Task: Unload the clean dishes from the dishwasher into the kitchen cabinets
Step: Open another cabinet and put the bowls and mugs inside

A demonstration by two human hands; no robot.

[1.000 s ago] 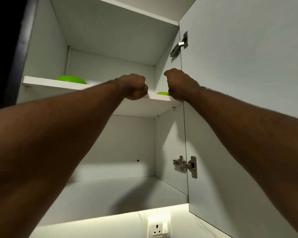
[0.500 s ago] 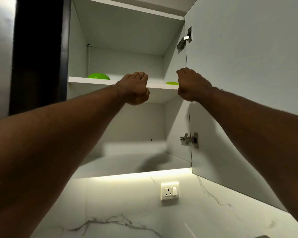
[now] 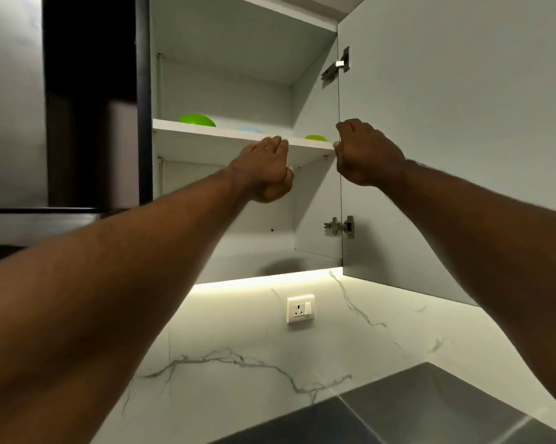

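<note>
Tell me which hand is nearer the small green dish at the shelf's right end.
Right. The right hand is just right of the small green dish; the left hand sits further left, below the shelf edge.

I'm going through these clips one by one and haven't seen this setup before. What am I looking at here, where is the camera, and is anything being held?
There is no machine: the camera sits on a person's head, so you see their two bare arms reaching up and away from you. The left hand and right hand are both curled at the front edge of the upper shelf of an open wall cabinet, whose door swings out to the right. No dish shows in either hand; whether they grip the shelf edge is hard to tell. On that shelf sit a green bowl at the left, something pale blue in the middle and a smaller green item at the right. Below are a marble wall with a socket and a dark countertop.
</note>
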